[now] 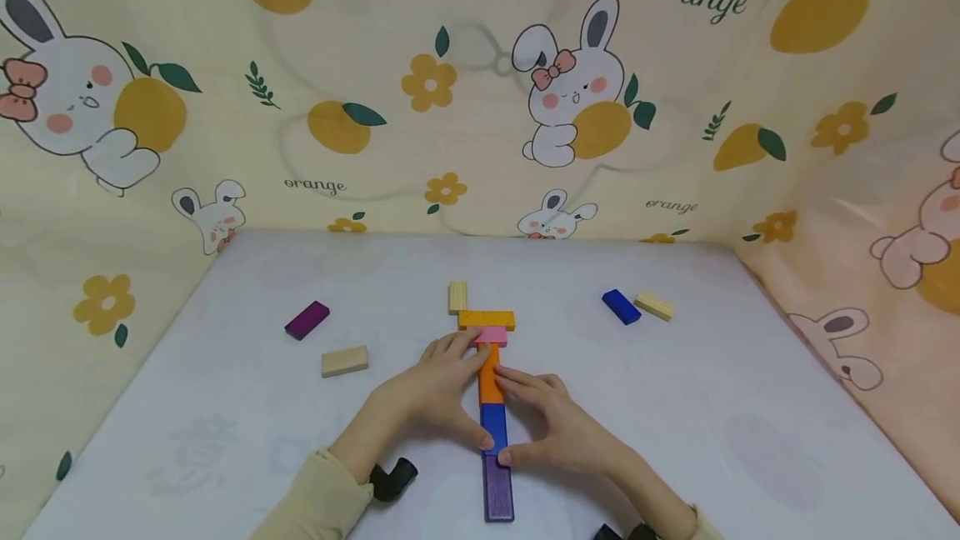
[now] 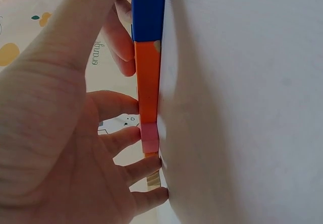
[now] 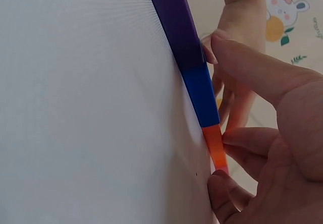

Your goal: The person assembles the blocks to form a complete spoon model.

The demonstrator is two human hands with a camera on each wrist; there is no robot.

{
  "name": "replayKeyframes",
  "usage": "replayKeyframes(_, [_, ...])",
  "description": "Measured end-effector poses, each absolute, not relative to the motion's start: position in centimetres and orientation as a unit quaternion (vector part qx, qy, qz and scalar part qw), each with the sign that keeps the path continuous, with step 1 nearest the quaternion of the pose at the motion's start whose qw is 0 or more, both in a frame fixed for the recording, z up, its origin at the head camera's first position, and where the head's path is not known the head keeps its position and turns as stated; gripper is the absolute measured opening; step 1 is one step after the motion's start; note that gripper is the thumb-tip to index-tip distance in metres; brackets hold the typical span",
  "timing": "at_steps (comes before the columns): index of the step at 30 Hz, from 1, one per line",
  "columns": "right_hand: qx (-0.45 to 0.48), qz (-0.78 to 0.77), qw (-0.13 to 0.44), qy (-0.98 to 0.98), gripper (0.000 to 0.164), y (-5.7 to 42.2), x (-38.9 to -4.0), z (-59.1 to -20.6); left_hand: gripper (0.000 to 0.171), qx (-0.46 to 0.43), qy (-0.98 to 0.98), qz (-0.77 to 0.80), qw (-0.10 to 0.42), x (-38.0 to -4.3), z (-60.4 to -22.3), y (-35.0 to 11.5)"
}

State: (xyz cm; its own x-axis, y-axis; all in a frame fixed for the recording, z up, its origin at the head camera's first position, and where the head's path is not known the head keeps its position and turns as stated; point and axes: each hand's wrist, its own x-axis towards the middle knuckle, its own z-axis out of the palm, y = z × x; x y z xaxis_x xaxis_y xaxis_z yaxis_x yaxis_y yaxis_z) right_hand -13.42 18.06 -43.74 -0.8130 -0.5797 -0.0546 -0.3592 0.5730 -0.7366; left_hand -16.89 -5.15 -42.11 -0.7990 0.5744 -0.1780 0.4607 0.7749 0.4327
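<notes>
A straight row of wooden blocks lies on the white table, nearest to farthest: purple block point(image 1: 498, 494), blue block point(image 1: 495, 422), orange block point(image 1: 491, 386), pink block point(image 1: 492, 335). Crosswise at the far end lies a yellow-orange block point(image 1: 486, 321). My left hand point(image 1: 438, 386) spans the row's left side, its thumb on the blue block and fingertips by the pink and orange blocks. From the right, my right hand point(image 1: 566, 427) touches the orange block with its fingertips, while its thumb rests near the blue-purple joint. Both hands' fingers are spread and fairly straight.
A plain wood block point(image 1: 457, 297) sits just behind the crosswise block. To the left lie a dark magenta block point(image 1: 307, 320) and another plain block point(image 1: 345, 361). At the far right, a dark blue block point(image 1: 621, 307) lies beside a pale block point(image 1: 654, 306). Printed cloth point(image 1: 465, 132) encloses the table.
</notes>
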Motion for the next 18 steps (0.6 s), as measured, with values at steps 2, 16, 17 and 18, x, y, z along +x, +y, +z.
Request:
replayKeyframes(2, [-0.266,-0.379,0.147,0.874,0.085,18.2,-13.5,-43.8,0.122,0.282,0.929,0.185,0.151,-16.9,-42.1,-5.2])
replayKeyframes(16, [-0.195,-0.466,0.069,0.86,0.048,23.9,-17.9,-41.2,0.123,0.276,0.933,0.175,0.151,-16.9,-42.2,-5.1])
replayKeyframes(17, [-0.185,-0.463,0.056,0.865,0.047,25.0,-18.6,-41.1,0.122,0.275,0.933,0.175,0.151,-16.9,-42.3,-5.1])
replayKeyframes(18, [-0.177,-0.457,0.045,0.87,0.047,26.1,-19.5,-41.0,0.122,0.275,0.933,0.175,0.152,-16.9,-42.3,-5.0])
